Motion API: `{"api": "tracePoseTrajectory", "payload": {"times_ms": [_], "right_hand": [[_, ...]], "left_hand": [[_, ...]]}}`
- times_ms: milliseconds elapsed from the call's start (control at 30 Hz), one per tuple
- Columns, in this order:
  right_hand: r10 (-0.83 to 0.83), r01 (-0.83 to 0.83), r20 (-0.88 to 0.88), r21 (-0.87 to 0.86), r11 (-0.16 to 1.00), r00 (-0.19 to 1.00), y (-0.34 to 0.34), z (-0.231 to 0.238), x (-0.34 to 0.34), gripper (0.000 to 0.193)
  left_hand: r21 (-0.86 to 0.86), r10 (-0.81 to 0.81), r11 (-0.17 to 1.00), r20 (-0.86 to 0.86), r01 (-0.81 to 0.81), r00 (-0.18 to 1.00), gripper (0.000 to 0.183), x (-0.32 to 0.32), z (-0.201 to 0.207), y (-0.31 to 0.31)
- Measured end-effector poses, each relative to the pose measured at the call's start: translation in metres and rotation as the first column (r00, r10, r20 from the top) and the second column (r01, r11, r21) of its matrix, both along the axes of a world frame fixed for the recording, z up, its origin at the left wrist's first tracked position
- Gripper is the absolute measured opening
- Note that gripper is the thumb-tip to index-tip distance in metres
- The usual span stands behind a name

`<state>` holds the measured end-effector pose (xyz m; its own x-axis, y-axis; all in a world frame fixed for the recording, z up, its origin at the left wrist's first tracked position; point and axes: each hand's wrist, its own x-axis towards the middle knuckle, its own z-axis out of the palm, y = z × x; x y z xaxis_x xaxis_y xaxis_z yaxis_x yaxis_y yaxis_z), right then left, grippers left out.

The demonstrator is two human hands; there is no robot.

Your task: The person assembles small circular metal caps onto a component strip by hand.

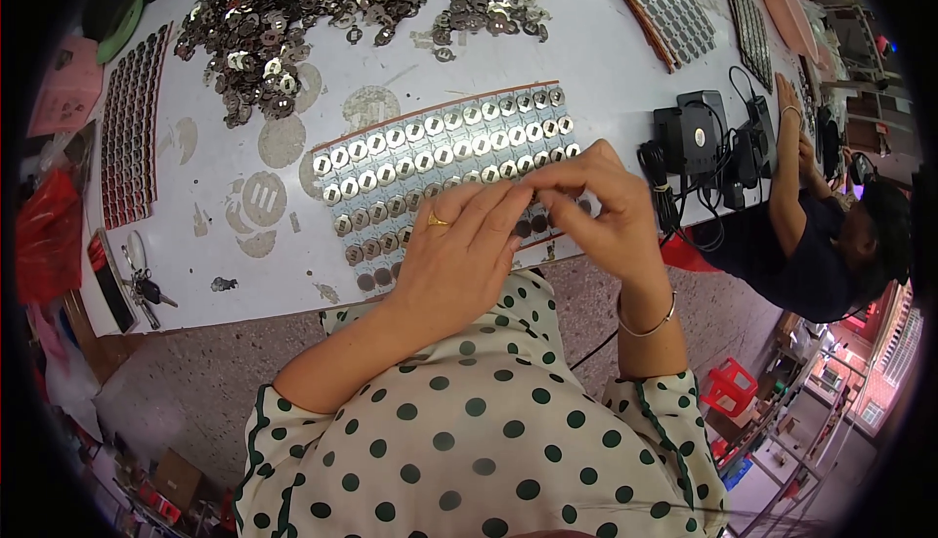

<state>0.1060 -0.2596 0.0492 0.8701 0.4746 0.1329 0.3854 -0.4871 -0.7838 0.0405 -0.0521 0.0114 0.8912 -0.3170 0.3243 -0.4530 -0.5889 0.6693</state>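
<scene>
A light-blue component panel (pixel 391 155) lies in the middle of the white worktop (pixel 606 98), close to its near edge, with a thin reddish strip along its far side. Rows of shiny metal discs with dark square centres cover it; its nearest row shows darker round pieces.

The left hand (pixel 457 259), wearing a gold ring, spreads over the near middle of the panel, fingers extended and slightly bent. The right hand (pixel 604 208) comes in from the right, thumb and forefinger bent close together beside the left fingertips; whether either hand's fingers grip a piece, I cannot tell.

Beyond the panel, a large heap of loose metal discs (pixel 293 10) spreads along the far side. Another filled panel (pixel 132 128) lies at the left, with keys (pixel 151 291) nearer. To the right sit black power adapters (pixel 699 137) with cables; farther right, a co-worker (pixel 816 235) reaches onto the worktop.
</scene>
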Motion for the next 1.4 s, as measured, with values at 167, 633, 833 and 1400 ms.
{"api": "tracePoseTrajectory", "payload": {"times_ms": [167,633,833,1400], "right_hand": [[-0.174,0.282,-0.359,0.276,0.919,0.917,-0.019,-0.015,-0.004,0.015],[-0.209,0.206,-0.332,-0.044,0.977,0.92,-0.015,-0.02,-0.008,0.018],[-0.249,0.242,-0.253,-0.062,0.968,0.935,-0.016,-0.024,-0.019,0.018],[0.139,0.021,0.573,-0.264,0.964,0.808,0.084,-0.034,0.093,0.032]], "left_hand": [[0.157,-0.112,0.983,0.076,0.099,0.991,0.045,-0.002,-0.007,-0.001],[0.308,-0.145,0.946,0.114,0.104,0.983,0.035,-0.006,-0.01,-0.002],[0.334,-0.163,0.936,0.123,0.114,0.979,0.035,-0.004,-0.008,-0.002],[0.286,-0.152,0.952,0.118,0.113,0.981,0.036,-0.005,-0.009,0.0]]}}
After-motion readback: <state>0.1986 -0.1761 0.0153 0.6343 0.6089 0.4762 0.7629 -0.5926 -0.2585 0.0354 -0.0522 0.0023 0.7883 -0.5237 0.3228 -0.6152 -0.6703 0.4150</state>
